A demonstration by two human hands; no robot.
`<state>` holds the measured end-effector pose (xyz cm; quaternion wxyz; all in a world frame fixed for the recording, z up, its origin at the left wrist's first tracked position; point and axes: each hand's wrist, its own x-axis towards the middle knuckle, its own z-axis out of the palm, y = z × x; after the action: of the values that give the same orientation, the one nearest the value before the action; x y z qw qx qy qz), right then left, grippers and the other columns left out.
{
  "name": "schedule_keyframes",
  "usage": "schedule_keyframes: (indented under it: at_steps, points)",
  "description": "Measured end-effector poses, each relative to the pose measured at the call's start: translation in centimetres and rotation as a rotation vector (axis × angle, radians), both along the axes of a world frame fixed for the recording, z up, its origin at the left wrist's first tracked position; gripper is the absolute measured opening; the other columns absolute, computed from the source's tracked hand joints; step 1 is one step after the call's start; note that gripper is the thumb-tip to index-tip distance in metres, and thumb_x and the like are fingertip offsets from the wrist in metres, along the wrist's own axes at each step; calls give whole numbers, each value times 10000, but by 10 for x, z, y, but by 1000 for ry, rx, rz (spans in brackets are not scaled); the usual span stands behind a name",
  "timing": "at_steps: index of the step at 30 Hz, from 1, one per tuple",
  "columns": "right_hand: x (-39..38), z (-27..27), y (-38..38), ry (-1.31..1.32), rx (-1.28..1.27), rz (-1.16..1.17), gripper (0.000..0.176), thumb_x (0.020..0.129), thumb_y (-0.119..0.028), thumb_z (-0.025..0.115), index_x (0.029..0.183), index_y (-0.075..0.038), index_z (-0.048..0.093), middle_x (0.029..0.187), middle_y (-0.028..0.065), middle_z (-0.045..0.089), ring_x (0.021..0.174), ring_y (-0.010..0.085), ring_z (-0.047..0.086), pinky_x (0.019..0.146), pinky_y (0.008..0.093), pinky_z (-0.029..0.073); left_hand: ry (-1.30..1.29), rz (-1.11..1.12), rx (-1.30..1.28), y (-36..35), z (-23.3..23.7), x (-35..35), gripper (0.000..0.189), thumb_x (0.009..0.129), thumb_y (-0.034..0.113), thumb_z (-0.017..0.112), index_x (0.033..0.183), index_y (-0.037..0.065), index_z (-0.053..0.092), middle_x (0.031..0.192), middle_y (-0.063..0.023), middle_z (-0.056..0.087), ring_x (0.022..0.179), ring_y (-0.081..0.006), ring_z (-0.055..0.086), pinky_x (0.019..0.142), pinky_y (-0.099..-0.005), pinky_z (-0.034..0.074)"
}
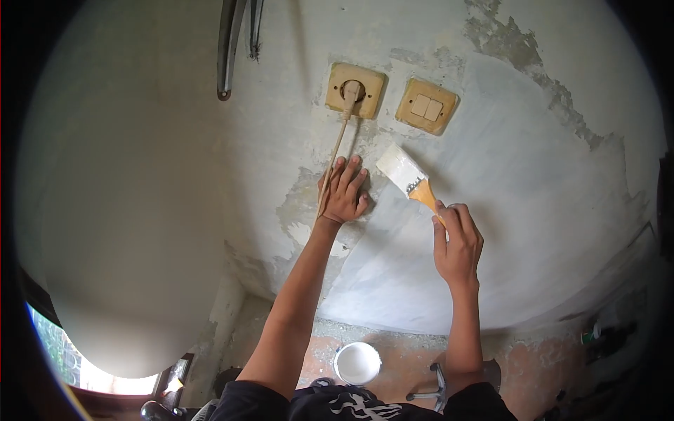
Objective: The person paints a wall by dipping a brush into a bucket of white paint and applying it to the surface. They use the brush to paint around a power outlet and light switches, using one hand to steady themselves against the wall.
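My left hand (344, 191) lies against the wall with its fingers stretched upward, beside and partly over the beige power cord (334, 158). That cord hangs from a plug in the yellowed wall socket (372, 77). In my right hand (458, 242) is the orange handle of a paintbrush (425, 194), gripped between thumb and fingers. White paint coats its wide bristles, which point up and left at the wall just below the light switch (428, 105). Around both hands the wall (407, 259) shows fresh whitish paint and bare grey patches.
On the floor below stands a white bucket (357, 363) with white contents. Near it is a dark chair base (432, 390). A metal bracket (226, 56) hangs on the wall at upper left. Peeling plaster (519, 49) runs down the upper right. A window (91, 365) lets in light at lower left.
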<state>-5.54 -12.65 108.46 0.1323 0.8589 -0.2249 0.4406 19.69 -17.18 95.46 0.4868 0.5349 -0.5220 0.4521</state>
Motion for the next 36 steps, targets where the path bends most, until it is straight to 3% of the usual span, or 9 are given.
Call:
schedule_keyframes:
  at_steps: [12, 19, 25, 27, 30, 36]
  points:
    - [20, -4, -22, -74, -53, 8, 209, 824, -3, 598, 1032, -15, 617, 826, 75, 530, 631, 206, 584, 510, 309, 464, -6, 1, 2, 1, 2, -1, 424, 803, 319, 476, 1196, 171, 536, 1397, -54, 436, 1309, -269, 360, 989, -429, 289]
    - [16, -26, -8, -148, 246, 3, 203, 814, 18, 591, 1016, 0, 608, 830, 96, 527, 619, 221, 573, 489, 322, 438, -13, -18, -26, 0, 1, 0, 424, 806, 325, 475, 1198, 175, 536, 1395, -50, 439, 1309, -267, 360, 987, -433, 288]
    - [1, -16, 0, -202, 225, 42, 191, 803, 22, 607, 993, 5, 612, 806, 95, 525, 606, 214, 554, 477, 323, 423, -8, -16, -26, -1, 0, 0, 415, 811, 332, 472, 1189, 175, 545, 1390, -60, 444, 1309, -270, 359, 985, -440, 287]
    - [7, -7, 1, -217, 224, 56, 192, 814, 11, 609, 1005, -4, 615, 809, 90, 529, 613, 208, 562, 477, 320, 433, -35, 0, 9, -2, -3, 1, 448, 831, 334, 453, 1232, 140, 502, 1403, -109, 407, 1328, -315, 315, 1080, -449, 181]
    - [18, -8, -10, -192, 176, 44, 193, 817, 9, 610, 1008, -10, 615, 816, 88, 536, 617, 204, 569, 479, 316, 438, -49, -13, 8, -4, -3, 3, 455, 836, 331, 445, 1236, 121, 494, 1405, -126, 400, 1334, -329, 301, 1097, -449, 148]
    - [-8, -11, -9, -299, 331, -20, 174, 802, 3, 632, 975, 1, 617, 803, 95, 543, 577, 189, 539, 481, 300, 414, -60, 0, 8, -6, -3, 4, 449, 848, 336, 432, 1226, 105, 499, 1399, -152, 399, 1329, -345, 299, 1100, -450, 136]
